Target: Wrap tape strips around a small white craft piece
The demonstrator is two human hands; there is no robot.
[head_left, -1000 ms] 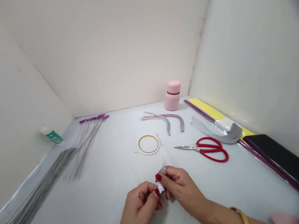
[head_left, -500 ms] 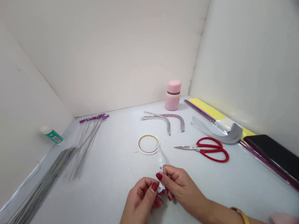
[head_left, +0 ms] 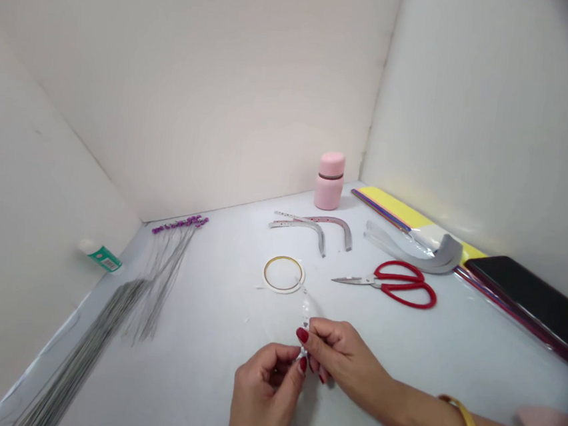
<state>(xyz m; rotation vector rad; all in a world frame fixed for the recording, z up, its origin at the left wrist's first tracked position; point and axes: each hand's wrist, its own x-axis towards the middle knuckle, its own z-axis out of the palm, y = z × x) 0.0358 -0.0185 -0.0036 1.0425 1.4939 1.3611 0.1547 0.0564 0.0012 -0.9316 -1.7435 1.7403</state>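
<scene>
A narrow whitish paper strip (head_left: 306,307) with small dark marks runs between my fingers near the front of the table. My right hand (head_left: 345,356) pinches it partway along, thumb on top, with its free end sticking out away from me. Just below, my left hand (head_left: 270,389) pinches the strip's near end, which looks folded or bunched between thumb and index finger. Beyond the strip's far tip lies a roll of white tape (head_left: 267,284) with a yellow inner ring. Red-handled scissors (head_left: 397,284) rest to the right, blades pointing left.
Folded strips (head_left: 330,223) lie behind the tape, near a pink flask (head_left: 330,181). On the right are a curled strip bundle (head_left: 430,260), yellow sheets (head_left: 390,206) and a black phone (head_left: 531,304). Thin wires (head_left: 96,335), purple-tipped stems (head_left: 179,225) and a glue stick (head_left: 103,258) are left.
My left hand has turned and shifted slightly, its thumb and index finger now pinching the near end of the strip more tightly. My right hand has barely moved.
</scene>
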